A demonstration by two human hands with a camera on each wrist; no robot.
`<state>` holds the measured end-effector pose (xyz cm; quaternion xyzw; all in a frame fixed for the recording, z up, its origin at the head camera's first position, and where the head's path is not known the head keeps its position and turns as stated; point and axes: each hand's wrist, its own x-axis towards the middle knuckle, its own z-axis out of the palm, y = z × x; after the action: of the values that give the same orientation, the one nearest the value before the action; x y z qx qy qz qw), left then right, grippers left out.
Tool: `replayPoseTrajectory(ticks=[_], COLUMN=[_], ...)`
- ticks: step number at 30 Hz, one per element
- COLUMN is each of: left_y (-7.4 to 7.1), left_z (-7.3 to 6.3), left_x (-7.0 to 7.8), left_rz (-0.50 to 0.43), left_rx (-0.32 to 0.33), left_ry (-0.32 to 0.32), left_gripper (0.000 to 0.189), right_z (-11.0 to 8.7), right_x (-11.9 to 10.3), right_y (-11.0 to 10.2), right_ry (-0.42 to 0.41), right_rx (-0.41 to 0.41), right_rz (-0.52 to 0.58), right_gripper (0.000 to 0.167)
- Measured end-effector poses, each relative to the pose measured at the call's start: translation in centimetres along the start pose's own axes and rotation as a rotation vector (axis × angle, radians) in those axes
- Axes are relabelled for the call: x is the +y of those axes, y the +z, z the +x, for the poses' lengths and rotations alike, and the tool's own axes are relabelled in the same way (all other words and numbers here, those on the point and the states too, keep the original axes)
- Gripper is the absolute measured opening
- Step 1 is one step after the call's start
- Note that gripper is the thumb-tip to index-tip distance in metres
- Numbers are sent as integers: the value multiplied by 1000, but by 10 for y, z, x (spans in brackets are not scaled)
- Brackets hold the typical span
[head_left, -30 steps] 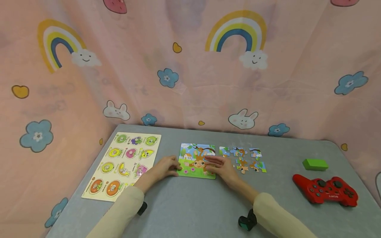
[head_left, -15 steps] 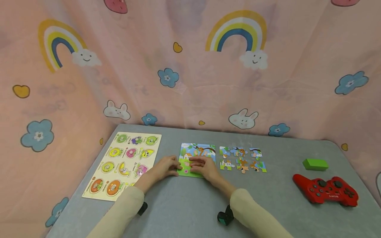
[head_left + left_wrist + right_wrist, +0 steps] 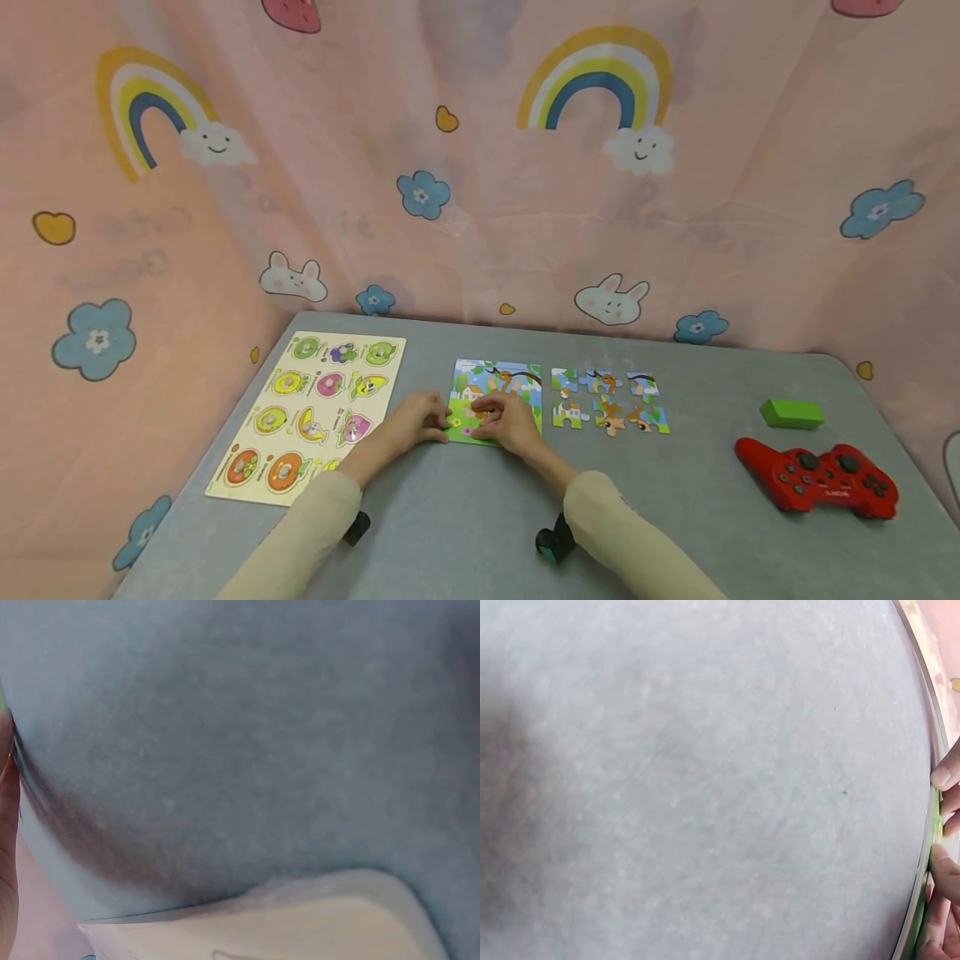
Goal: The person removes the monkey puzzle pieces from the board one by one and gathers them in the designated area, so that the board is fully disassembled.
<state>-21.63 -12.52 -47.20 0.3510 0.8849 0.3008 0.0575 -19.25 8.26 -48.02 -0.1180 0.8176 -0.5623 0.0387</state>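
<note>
A small square monkey jigsaw puzzle (image 3: 471, 388) lies on the table, its upper half showing a house, sky and branch. My left hand (image 3: 417, 417) grips its left edge between thumb and fingers. Over the lower half lies my right hand (image 3: 514, 423), fingertips touching the picture, thumb and forefinger apart with part of the print showing between them. It hides much of the monkey. In the right wrist view, thumb and fingers (image 3: 945, 864) sit along the green front edge. Only a sliver of my left hand (image 3: 6, 847) enters the left wrist view.
Several loose jigsaw pieces (image 3: 609, 418) lie in two rows right of the puzzle. A cream board of fruit pictures (image 3: 260, 389) is at left. A green block (image 3: 792, 414) and a red game controller (image 3: 819, 482) sit at right on the grey table (image 3: 450, 533). Cloth hangs behind.
My right hand has slid left across the puzzle from its right edge, uncovering a loose piece beside it and the puzzle's right side. My left hand has stayed at the left edge.
</note>
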Motion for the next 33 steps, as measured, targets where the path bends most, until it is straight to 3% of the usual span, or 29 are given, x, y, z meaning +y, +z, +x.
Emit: replayPoseTrajectory(ticks=[13, 20, 33], left_y=[0, 1, 1], left_z=[-1, -2, -2], left_x=[0, -1, -1], left_rz=[-17, 0, -19], left_rx=[22, 45, 31], left_ry=[0, 43, 30], left_gripper=[12, 14, 14], right_z=[0, -3, -3], right_x=[-2, -5, -4], right_y=[6, 8, 7], right_ry=[13, 12, -12], right_rx=[74, 82, 83], right_rz=[-91, -68, -43], right_gripper=[39, 39, 38])
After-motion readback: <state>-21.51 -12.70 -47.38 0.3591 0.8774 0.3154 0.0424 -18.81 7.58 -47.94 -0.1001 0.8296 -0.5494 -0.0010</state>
